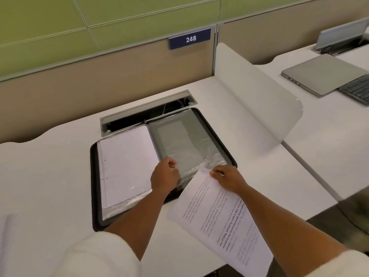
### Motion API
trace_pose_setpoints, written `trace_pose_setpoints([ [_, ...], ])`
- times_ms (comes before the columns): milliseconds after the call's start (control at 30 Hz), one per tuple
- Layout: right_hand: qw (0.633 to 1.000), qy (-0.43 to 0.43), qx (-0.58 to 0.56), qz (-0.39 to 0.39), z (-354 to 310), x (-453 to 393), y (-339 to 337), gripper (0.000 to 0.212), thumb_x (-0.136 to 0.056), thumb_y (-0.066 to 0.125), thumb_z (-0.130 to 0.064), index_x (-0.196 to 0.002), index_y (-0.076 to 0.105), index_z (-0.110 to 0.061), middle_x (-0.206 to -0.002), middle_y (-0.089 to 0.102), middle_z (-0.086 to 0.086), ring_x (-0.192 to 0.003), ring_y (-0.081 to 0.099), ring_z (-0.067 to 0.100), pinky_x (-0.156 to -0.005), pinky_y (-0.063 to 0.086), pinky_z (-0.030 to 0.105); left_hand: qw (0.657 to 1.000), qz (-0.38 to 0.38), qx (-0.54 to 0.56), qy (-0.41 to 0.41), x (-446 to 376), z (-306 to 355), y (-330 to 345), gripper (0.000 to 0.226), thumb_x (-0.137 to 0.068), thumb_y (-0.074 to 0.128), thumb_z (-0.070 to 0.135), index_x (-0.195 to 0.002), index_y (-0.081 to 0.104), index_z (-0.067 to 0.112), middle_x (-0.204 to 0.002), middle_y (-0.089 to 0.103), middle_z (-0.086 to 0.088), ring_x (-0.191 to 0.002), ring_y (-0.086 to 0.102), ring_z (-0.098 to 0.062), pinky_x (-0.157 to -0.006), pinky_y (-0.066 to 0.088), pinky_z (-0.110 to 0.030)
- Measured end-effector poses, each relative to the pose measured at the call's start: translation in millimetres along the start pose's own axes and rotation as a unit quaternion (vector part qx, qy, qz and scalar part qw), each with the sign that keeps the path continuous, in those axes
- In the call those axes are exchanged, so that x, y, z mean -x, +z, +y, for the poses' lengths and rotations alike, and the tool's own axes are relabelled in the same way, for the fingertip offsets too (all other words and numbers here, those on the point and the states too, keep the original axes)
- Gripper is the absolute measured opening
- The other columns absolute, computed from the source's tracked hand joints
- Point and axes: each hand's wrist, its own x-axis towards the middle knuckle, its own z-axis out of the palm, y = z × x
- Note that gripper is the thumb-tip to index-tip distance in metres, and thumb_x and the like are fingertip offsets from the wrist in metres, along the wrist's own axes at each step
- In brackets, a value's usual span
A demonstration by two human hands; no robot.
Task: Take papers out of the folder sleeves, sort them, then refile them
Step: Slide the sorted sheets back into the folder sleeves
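A black folder (93, 196) lies open on the white desk. Its left side holds clear sleeves with a white sheet (125, 164) on top. On the right side the top plastic sleeve (179, 140) looks grey and empty. My left hand (164, 175) pinches the near edge of that right sleeve. My right hand (226, 177) grips the top corner of a printed paper (217, 222), which slants over the folder's near right corner and the desk edge.
An open cable tray (147, 112) sits just behind the folder. A white divider panel (257, 92) stands to the right; beyond it lie a closed laptop (323, 72) and a keyboard (357, 88). More paper (8, 232) lies at the far left edge.
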Motion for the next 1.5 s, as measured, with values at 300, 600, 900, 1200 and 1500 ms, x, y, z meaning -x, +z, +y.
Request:
trace_pose_setpoints([
  [300, 0.998, -0.013, -0.005, -0.056, 10.4, -3.8, -13.2, 0.021, -0.097, 0.058, -0.035, -0.108, 0.074, -0.026, -0.091, 0.070, -0.011, -0.078, 0.068, 0.006, -0.071, 0.056, 0.025, 0.999, -0.026, -0.014, 0.011, -9.2, 10.5, 45.4, 0.025, -0.078, 0.083, 0.034, -0.096, 0.066, 0.030, -0.100, 0.055, 0.010, -0.088, 0.057, -0.009, -0.074, 0.043, -0.025],
  [600, 0.994, -0.026, -0.013, -0.101, 8.5, -5.3, -15.8, 0.020, -0.097, 0.060, -0.034, -0.092, 0.075, -0.022, -0.085, 0.073, -0.006, -0.072, 0.069, 0.009, -0.066, 0.053, 0.023, 0.999, 0.018, 0.037, -0.013, -11.8, 3.5, 43.0, 0.009, -0.087, 0.071, 0.025, -0.082, 0.076, 0.031, -0.087, 0.073, 0.014, -0.083, 0.065, -0.010, -0.077, 0.050, -0.025],
  [900, 0.996, 0.022, -0.047, -0.077, -2.6, -10.8, -7.5, 0.019, -0.094, 0.064, -0.034, -0.091, 0.077, -0.020, -0.083, 0.074, -0.004, -0.070, 0.071, 0.011, -0.059, 0.052, 0.019, 0.998, 0.029, 0.028, 0.047, -14.3, -6.7, 39.1, 0.026, -0.094, 0.053, 0.019, -0.092, 0.076, 0.030, -0.091, 0.073, 0.016, -0.081, 0.066, -0.007, -0.076, 0.054, -0.024],
  [1200, 0.986, 0.104, -0.128, -0.004, -1.0, -14.0, -1.5, 0.030, -0.090, 0.067, -0.029, -0.082, 0.074, -0.001, -0.081, 0.074, 0.013, -0.071, 0.071, 0.029, -0.069, 0.059, 0.035, 0.990, 0.037, 0.107, 0.083, -6.4, -10.5, 31.9, 0.008, -0.095, 0.063, 0.025, -0.100, 0.069, 0.028, -0.086, 0.068, 0.017, -0.076, 0.065, -0.005, -0.070, 0.053, -0.017],
  [1500, 0.965, 0.169, -0.130, 0.150, -9.1, -13.7, 5.4, 0.033, -0.089, 0.061, -0.037, -0.074, 0.069, -0.009, -0.077, 0.068, 0.001, -0.077, 0.063, 0.021, -0.074, 0.053, 0.033, 0.991, -0.058, 0.019, 0.120, 6.8, -12.8, 23.4, 0.048, -0.075, 0.081, 0.051, -0.113, 0.055, 0.038, -0.102, 0.053, 0.021, -0.086, 0.057, 0.000, -0.072, 0.049, -0.016],
])
